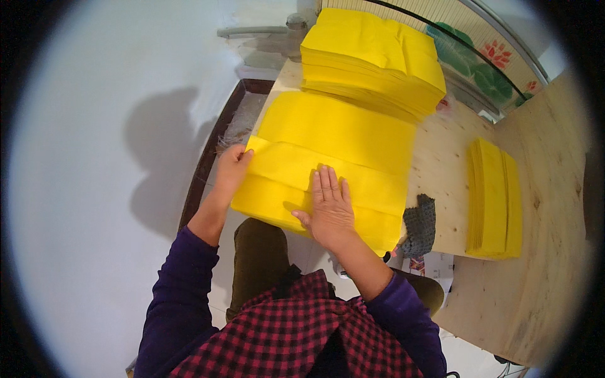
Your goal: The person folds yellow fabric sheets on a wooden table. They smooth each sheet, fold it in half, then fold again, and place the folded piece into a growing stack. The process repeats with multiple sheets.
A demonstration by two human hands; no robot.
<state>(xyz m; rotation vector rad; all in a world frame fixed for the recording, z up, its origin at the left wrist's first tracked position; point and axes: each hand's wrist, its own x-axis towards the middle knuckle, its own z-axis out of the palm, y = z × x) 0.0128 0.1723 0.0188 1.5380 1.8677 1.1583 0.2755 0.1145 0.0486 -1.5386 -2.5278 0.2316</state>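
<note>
In front of me lies a broad stack of yellow sheets, paper or thin cloth, I cannot tell which. Across its top runs a folded band of a yellow sheet. My left hand is closed at the left end of that band, its thumb and fingers pinching the edge. Flat on the yellow surface rests my right hand, fingers stretched forward and thumb out to the left. It presses near the middle of the stack's near part and grips nothing.
Behind it stands a taller yellow pile. Folded yellow sheets lie to the right on the wooden board. A dark grey knitted cloth hangs by the stack's right edge. A white wall is at left.
</note>
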